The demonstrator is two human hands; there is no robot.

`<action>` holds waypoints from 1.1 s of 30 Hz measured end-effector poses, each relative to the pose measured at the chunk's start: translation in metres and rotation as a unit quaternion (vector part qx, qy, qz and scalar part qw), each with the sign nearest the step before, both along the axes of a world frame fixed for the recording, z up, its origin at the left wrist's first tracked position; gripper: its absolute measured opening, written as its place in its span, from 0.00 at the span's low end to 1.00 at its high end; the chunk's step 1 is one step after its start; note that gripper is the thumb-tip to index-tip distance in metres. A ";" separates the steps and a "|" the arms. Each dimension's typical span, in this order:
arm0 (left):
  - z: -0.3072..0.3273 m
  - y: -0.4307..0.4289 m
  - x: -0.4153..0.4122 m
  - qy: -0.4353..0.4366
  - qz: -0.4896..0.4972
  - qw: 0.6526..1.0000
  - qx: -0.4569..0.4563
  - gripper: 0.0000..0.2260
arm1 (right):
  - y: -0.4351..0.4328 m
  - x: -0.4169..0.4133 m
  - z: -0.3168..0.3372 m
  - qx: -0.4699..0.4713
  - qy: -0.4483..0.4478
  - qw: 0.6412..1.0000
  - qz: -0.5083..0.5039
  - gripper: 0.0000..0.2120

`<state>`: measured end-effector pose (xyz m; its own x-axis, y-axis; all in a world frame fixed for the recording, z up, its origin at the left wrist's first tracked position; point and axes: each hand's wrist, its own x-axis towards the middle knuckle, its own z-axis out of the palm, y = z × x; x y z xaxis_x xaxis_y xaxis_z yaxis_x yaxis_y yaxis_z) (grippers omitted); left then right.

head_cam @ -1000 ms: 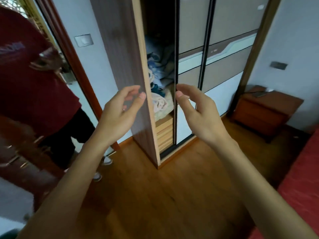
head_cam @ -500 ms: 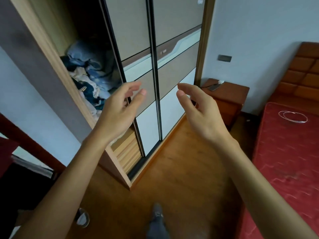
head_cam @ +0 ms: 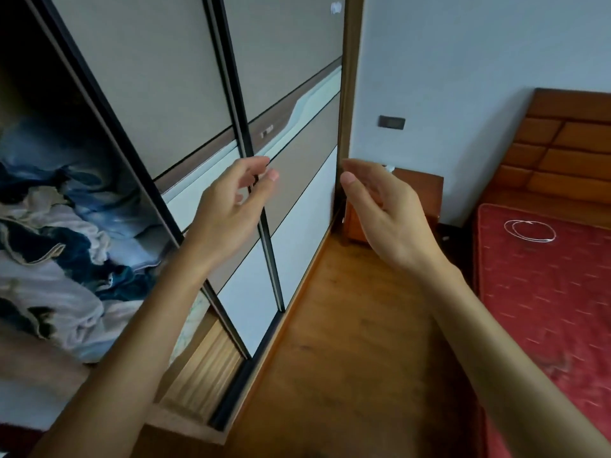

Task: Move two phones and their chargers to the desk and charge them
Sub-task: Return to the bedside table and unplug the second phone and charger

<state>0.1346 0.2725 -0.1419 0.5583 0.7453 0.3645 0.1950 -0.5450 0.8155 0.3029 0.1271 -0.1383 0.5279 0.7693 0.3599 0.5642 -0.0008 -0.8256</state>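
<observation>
My left hand and my right hand are raised in front of me, palms facing each other, fingers apart, nothing in either. Behind my right hand stands a brown bedside table; a small white object shows on its top just above my fingers, the rest of the top is hidden. A coiled white cable lies on the red mattress at the right. No phone is visible in this view.
A wardrobe with sliding doors fills the left; its open section holds piled blue and white clothes. Wooden floor runs between wardrobe and bed. A dark wall socket sits above the table, an orange padded headboard at the right.
The view has swung to the right: the doorway and the person in red have left the frame, the bed and its white cable have come in. My hands keep the same open pose.
</observation>
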 end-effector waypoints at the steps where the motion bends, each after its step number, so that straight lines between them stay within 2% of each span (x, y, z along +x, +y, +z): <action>1: -0.001 0.011 0.011 0.002 -0.007 1.000 -0.001 0.21 | 0.009 0.010 0.000 -0.002 0.001 1.000 -0.006 0.21; 10: -0.017 0.106 0.131 0.021 -0.050 0.998 -0.018 0.18 | 0.090 0.124 -0.019 -0.004 0.006 0.999 -0.045 0.20; 23: -0.015 0.230 0.374 0.035 -0.073 0.997 -0.002 0.18 | 0.207 0.364 -0.021 0.000 0.019 0.996 -0.085 0.20; 33: -0.035 0.320 0.513 0.036 -0.097 0.994 -0.033 0.17 | 0.285 0.498 -0.035 -0.028 0.041 0.992 -0.113 0.19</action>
